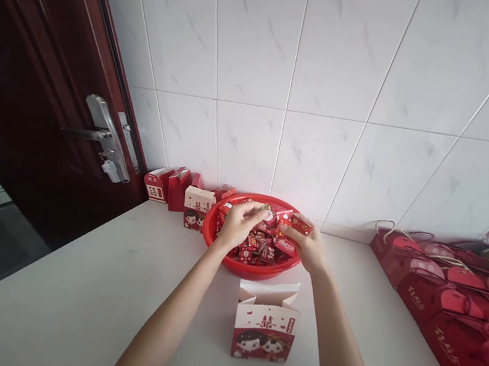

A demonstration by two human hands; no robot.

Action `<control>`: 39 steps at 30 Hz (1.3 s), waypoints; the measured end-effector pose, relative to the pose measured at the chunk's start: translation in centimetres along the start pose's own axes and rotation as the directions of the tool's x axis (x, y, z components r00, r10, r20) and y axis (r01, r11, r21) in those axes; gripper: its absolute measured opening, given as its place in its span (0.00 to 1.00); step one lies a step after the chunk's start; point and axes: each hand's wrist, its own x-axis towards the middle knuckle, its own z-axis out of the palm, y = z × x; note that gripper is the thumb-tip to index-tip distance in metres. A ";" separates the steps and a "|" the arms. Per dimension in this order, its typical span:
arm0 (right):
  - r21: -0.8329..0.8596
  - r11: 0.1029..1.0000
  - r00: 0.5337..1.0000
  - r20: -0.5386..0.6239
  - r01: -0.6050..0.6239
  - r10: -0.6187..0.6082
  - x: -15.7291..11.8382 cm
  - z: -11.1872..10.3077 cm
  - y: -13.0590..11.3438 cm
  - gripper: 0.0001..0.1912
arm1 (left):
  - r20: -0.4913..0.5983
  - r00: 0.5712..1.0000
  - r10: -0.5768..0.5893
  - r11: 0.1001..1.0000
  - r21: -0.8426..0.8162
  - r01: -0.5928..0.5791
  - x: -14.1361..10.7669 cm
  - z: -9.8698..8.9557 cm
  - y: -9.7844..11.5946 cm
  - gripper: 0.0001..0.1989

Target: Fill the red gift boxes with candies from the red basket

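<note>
A red plastic basket [267,276] stands near the wall, filled with wrapped candies [256,249], mostly red. Over its left side my left hand [238,224] is closed, thumb and fingertips pinching a small candy with a gold-coloured wrapper [265,208]. My right hand [308,247] is above the right side, its fingers closed around red-wrapped candy [301,224]; how many pieces it holds is partly hidden. Between my forearms, in front of the basket, an upright paper gift box [263,335] has its top flaps raised. Two cartoon faces and a red character decorate its front.
Left of the basket, several red and white gift boxes [178,189] stand against the wall. Rows of dark red gift boxes with cord handles [441,322] line the right side of the white table [114,286]. A dark wooden door [55,82] with a metal handle is at the left.
</note>
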 end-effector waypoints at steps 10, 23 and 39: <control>-0.058 0.986 0.985 0.082 0.154 -0.149 -1.6 0.4 -3.5 0.14 | 0.187 0.979 0.086 0.977 0.175 -0.120 -1.3 -1.0 3.3 0.14; -0.139 0.979 0.974 0.189 0.149 -0.122 -3.0 0.3 -4.9 0.12 | 0.261 0.962 0.079 0.961 0.235 -0.143 -2.1 -0.9 5.3 0.11; -0.287 0.958 0.975 0.215 0.012 0.052 -4.5 -0.1 -6.9 0.17 | 0.363 0.929 0.065 0.938 0.294 -0.181 -3.2 -0.4 6.4 0.11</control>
